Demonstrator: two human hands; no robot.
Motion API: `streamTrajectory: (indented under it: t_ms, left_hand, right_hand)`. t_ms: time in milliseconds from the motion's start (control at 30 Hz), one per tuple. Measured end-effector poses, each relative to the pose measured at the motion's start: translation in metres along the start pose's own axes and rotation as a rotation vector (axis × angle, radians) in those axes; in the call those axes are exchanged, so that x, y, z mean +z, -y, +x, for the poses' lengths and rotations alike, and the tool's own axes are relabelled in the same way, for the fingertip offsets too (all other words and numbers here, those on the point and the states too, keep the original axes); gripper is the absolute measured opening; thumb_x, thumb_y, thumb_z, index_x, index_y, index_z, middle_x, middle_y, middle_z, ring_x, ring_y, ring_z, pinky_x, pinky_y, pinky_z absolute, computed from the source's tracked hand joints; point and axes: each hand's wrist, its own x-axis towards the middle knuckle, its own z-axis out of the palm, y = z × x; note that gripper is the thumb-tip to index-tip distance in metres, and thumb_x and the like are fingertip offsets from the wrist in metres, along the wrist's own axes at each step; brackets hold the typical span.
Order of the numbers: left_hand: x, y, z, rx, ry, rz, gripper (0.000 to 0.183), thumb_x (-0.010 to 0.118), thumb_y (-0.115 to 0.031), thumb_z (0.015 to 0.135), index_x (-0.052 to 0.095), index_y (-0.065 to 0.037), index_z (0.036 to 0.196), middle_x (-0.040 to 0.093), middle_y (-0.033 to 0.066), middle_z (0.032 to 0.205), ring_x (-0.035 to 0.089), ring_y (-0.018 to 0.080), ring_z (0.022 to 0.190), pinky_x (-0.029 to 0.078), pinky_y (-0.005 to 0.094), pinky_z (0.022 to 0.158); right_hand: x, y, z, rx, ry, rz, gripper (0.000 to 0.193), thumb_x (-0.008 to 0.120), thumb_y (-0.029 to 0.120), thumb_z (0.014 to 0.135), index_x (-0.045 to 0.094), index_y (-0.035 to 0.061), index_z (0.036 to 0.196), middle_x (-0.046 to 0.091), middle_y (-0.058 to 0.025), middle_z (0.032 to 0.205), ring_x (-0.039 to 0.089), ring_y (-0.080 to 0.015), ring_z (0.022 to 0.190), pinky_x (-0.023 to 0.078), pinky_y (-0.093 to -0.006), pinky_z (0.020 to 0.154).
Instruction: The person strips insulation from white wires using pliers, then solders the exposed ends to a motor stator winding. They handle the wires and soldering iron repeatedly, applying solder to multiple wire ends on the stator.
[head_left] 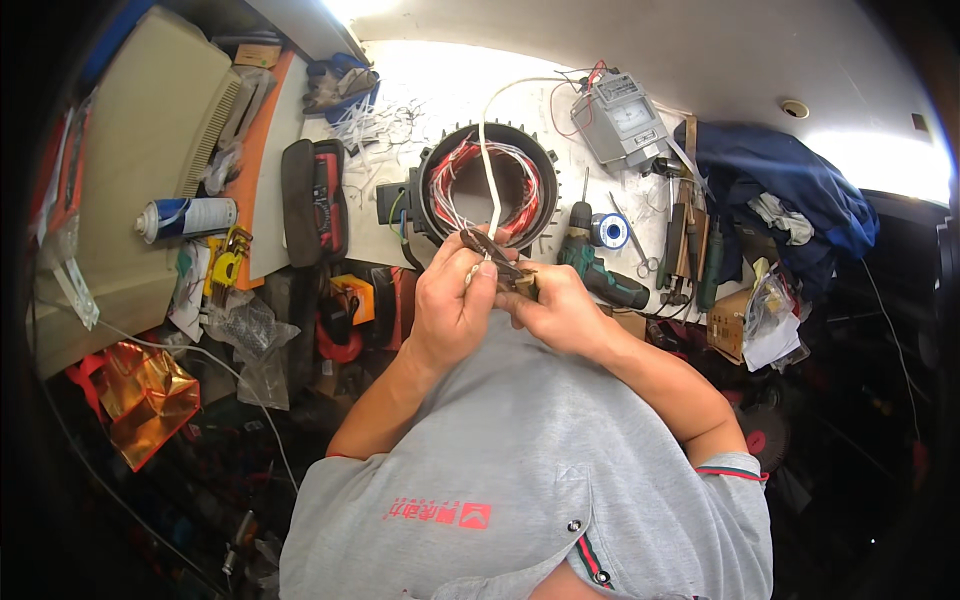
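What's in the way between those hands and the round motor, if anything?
Nothing visible blocks the left hand or right hand: both are by the near side of the motor. Only the dark tool they handle and the white cable crossing the motor's opening come between.

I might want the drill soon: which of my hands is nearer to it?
Right. Your right hand is just below and left of the green drill in the picture; your left hand is farther left, beyond the right one.
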Motion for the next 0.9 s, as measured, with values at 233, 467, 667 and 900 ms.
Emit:
streamTrajectory:
  t_ms: [233, 467, 667, 900]
  left_hand:
    - [-0.003, 0.005, -0.008, -0.156, 0.066, -0.184, 0.016, 0.049, -0.001, 0.093, 0.061, 0.007, 0.085, 0.065, 0.0246, 0.114, 0.065, 0.0327, 0.105, 0.053, 0.0398, 0.088]
    - [-0.005, 0.007, -0.008, -0.179, 0.091, -0.436, 0.022, 0.045, -0.004, 0.096, 0.06, 0.007, 0.084, 0.06, 0.0225, 0.123, 0.064, 0.0249, 0.107, 0.052, 0.0365, 0.089]
    - [-0.011, -0.001, -0.005, -0.297, 0.146, -0.525, 0.025, 0.045, -0.007, 0.1, 0.063, 0.007, 0.091, 0.061, 0.0182, 0.123, 0.062, 0.014, 0.097, 0.052, 0.0271, 0.075]
    - [-0.021, 0.003, -0.006, -0.37, 0.276, -0.527, 0.026, 0.045, -0.007, 0.101, 0.066, 0.007, 0.096, 0.061, 0.0158, 0.125, 0.059, 0.0157, 0.101, 0.049, 0.0299, 0.085]
  right_hand:
    - [0.002, -0.006, 0.004, 0.002, -0.007, -0.04, 0.025, 0.067, 0.016, 0.094, 0.067, -0.0029, 0.078, 0.062, -0.0031, 0.064, 0.057, -0.0097, 0.061, 0.047, -0.0292, 0.058]
    - [-0.012, 0.018, -0.01, 0.041, 0.207, 0.107, 0.021, 0.063, 0.015, 0.096, 0.063, -0.004, 0.103, 0.068, -0.0097, 0.091, 0.06, -0.0158, 0.078, 0.05, -0.0347, 0.072]
    - [-0.013, 0.023, -0.013, -0.06, 0.229, 0.085, 0.038, 0.06, 0.015, 0.097, 0.053, -0.0033, 0.129, 0.064, -0.0168, 0.113, 0.062, -0.0237, 0.105, 0.048, -0.0367, 0.095]
    - [-0.017, 0.026, -0.011, -0.068, 0.261, 0.07, 0.045, 0.06, 0.017, 0.097, 0.047, -0.0036, 0.135, 0.059, -0.0188, 0.123, 0.056, -0.027, 0.115, 0.045, -0.0379, 0.1]
